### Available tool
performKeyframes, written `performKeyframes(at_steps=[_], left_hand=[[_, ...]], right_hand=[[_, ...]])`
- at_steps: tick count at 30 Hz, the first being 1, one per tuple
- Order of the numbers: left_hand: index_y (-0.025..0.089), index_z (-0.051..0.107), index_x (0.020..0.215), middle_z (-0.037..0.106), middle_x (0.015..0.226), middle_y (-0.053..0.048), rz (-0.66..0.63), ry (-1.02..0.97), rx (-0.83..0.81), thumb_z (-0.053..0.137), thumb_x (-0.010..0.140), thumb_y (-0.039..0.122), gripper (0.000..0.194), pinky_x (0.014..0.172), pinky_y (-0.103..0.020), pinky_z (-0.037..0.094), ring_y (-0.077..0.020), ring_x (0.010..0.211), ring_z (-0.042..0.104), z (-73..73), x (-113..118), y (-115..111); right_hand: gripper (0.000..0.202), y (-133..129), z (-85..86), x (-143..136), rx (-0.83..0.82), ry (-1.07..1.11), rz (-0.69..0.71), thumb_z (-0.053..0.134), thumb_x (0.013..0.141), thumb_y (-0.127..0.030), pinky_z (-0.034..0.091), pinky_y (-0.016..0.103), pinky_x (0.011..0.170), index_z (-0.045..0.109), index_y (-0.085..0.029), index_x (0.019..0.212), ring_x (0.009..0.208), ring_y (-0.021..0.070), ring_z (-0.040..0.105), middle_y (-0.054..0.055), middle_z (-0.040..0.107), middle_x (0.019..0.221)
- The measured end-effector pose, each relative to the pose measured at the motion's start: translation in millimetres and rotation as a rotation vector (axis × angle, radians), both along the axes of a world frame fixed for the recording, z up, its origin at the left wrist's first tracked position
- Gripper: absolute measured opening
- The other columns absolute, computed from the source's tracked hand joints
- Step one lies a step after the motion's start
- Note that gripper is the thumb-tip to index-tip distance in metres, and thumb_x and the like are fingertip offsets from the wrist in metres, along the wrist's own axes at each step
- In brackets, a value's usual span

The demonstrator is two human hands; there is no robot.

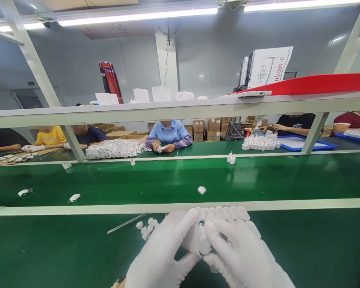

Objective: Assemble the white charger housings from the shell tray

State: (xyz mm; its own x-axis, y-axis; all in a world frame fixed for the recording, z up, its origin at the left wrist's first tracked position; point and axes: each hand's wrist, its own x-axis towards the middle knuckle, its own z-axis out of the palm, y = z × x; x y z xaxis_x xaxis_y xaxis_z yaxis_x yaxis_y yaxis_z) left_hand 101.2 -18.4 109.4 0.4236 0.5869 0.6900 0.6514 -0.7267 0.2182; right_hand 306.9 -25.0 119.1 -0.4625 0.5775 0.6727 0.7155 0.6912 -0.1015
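Both my hands wear white gloves and meet over the green bench (63, 248). My left hand (165, 254) is closed around a white plastic housing (191, 240), thumb and fingers on its side. Against the same work, the fingers of my right hand (238, 248) pinch a smooth white rounded piece (204, 240) at the housing's opening. A small dark bluish bit shows at its top; the inside is mostly hidden by my fingers. Just behind my hands runs a row of white plastic shells (228, 213), curving down the right side. Small white blocks (149, 228) lie left of my left hand.
A thin clear strip (127, 223) lies on the bench. Beyond a pale rail (78, 210), a green belt (156, 180) carries small boards with white tops (202, 190) and a white part (231, 159). A shelf (138, 113) crosses above. Several co-workers, one in a blue shirt (167, 132), sit opposite.
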Motion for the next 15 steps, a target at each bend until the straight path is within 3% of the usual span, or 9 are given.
performKeyframes(at_steps=[7, 11, 15], left_hand=[[0.031, 0.035, 0.144, 0.067, 0.125, -0.005, -0.054, -0.032, -0.054, 0.061, 0.092, 0.021, 0.059, 0.094, -0.025, 0.055, -0.0187, 0.111, 0.066, -1.7, 0, 1], [0.03, 0.037, 0.143, 0.067, 0.125, -0.006, -0.062, -0.044, -0.043, 0.062, 0.092, 0.023, 0.057, 0.093, -0.025, 0.056, -0.02, 0.111, 0.067, -1.7, 0, 1], [0.028, 0.037, 0.143, 0.068, 0.125, -0.006, -0.089, -0.046, -0.024, 0.063, 0.09, 0.018, 0.06, 0.094, -0.024, 0.056, -0.0189, 0.112, 0.067, -2.6, -1, 4]], right_hand=[[0.021, 1, -5.3, 8, -0.179, 0.013, 0.131, 0.053, 0.08, -0.007, 0.055, 0.028, 0.064, 0.051, -0.026, 0.089, 0.079, 0.0179, 0.063, 0.001, 0.065, 0.092], [0.03, -2, -15.0, 12, -0.193, 0.146, 0.074, 0.053, 0.085, -0.012, 0.059, 0.026, 0.07, 0.056, -0.031, 0.107, 0.085, 0.0184, 0.066, 0.002, 0.067, 0.1], [0.02, -4, -13.0, 7, -0.198, 0.085, 0.039, 0.052, 0.087, -0.012, 0.059, 0.026, 0.07, 0.059, -0.028, 0.097, 0.087, 0.0185, 0.066, 0.002, 0.068, 0.102]])
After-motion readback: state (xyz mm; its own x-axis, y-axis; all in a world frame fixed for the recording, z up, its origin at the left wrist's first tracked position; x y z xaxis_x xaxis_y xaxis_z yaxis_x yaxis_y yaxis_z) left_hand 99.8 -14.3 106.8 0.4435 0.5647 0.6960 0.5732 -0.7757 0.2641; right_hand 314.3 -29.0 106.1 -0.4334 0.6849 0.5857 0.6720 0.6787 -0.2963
